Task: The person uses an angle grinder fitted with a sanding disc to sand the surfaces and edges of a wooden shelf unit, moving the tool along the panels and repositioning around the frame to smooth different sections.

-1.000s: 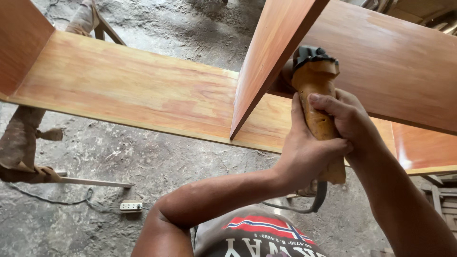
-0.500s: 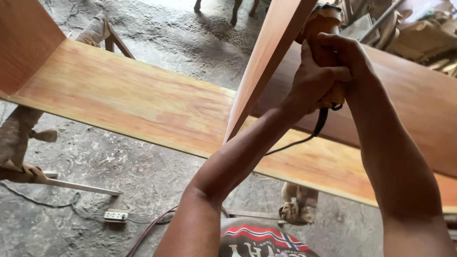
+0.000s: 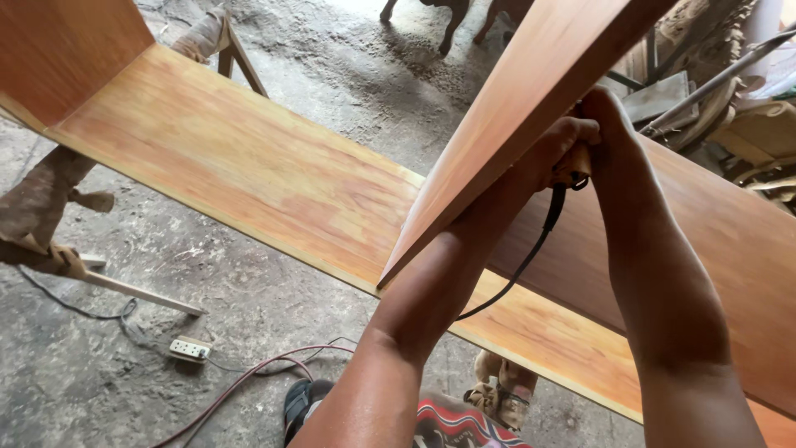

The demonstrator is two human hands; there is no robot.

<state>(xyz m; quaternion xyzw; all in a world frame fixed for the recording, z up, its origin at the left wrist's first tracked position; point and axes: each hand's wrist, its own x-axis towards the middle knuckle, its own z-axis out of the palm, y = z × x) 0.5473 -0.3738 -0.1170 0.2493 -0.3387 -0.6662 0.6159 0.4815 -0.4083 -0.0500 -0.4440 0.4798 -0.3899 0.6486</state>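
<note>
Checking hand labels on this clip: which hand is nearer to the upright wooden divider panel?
Left. The left hand grips the power tool right against the upright divider panel; the right hand wraps the tool from the far side, away from the panel.

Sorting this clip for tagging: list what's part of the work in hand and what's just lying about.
In use: left hand and right hand, both on a power tool; its black cord; upright panel; long board.

Lying about: power strip, red cable, sawhorse, scrap pile.
</note>
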